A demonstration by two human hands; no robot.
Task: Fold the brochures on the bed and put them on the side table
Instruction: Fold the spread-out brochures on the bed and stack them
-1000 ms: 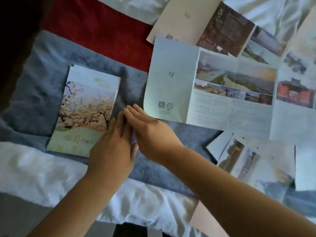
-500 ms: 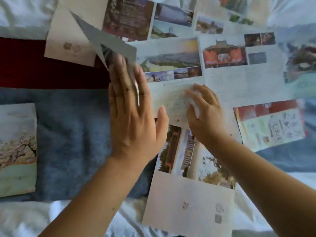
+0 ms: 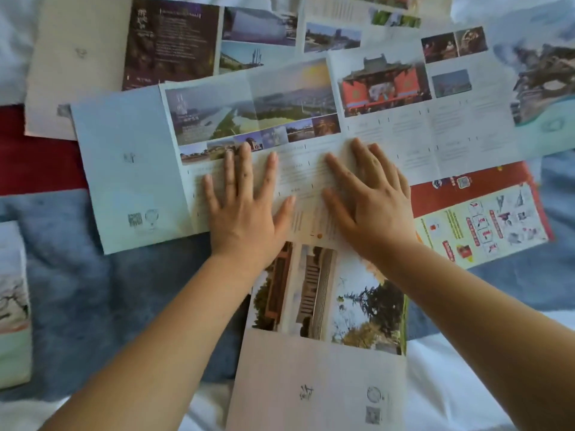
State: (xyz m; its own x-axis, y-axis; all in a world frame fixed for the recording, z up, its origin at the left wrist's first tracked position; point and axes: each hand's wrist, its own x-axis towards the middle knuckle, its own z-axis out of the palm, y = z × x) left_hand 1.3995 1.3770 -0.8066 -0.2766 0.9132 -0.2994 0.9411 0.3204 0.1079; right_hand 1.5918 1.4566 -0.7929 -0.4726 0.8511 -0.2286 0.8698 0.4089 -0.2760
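A long pale-blue brochure (image 3: 130,169) lies unfolded across the middle of the bed, with landscape photos and text panels. My left hand (image 3: 245,206) rests flat on its lower middle panel, fingers spread. My right hand (image 3: 370,200) lies flat beside it on the following panel. Neither hand grips anything. A folded brochure with a blossom-tree cover (image 3: 12,306) sits at the left edge of the view. Several more unfolded brochures surround the hands.
A beige brochure with a dark panel (image 3: 77,57) lies at the back left, a red-and-yellow one (image 3: 482,219) to the right, and a beige one with building photos (image 3: 320,368) under my forearms. Blue blanket (image 3: 93,290), red cloth (image 3: 37,157) and white sheet cover the bed.
My hands left the folded blossom brochure at the left and moved right. The left panel, lifted half a second ago, now lies flat, and both palms press on the blue brochure.
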